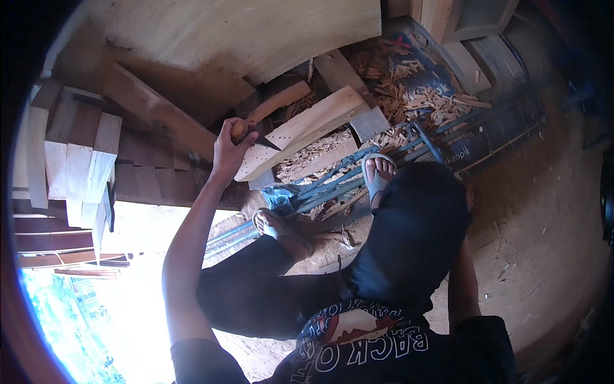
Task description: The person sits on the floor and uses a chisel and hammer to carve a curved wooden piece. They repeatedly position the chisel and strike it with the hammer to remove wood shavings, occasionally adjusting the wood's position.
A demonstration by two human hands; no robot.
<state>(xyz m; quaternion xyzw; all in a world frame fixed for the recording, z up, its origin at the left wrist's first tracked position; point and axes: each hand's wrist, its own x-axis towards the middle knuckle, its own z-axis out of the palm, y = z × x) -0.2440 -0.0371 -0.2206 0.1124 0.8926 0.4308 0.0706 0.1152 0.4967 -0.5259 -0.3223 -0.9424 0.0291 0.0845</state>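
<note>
My left hand point(231, 146) is closed around the rounded wooden handle of a pointed tool point(266, 141), whose dark tapering blade lies over a thick pale wooden board point(320, 121). Small dark marks dot the board's upper face around the blade. The exact kind of tool cannot be made out. My right hand point(471, 196) is mostly hidden beside my bent right knee; only a sliver of skin shows there, and its fingers cannot be seen.
Wood chips point(409, 89) lie heaped beyond the board. Bluish metal bars point(332, 187) run beneath it, near my sandalled feet. Stacked wooden blocks point(80, 150) stand at the left. A large wooden panel point(256, 32) spans the far side, and a grey block point(369, 124) sits beside the board.
</note>
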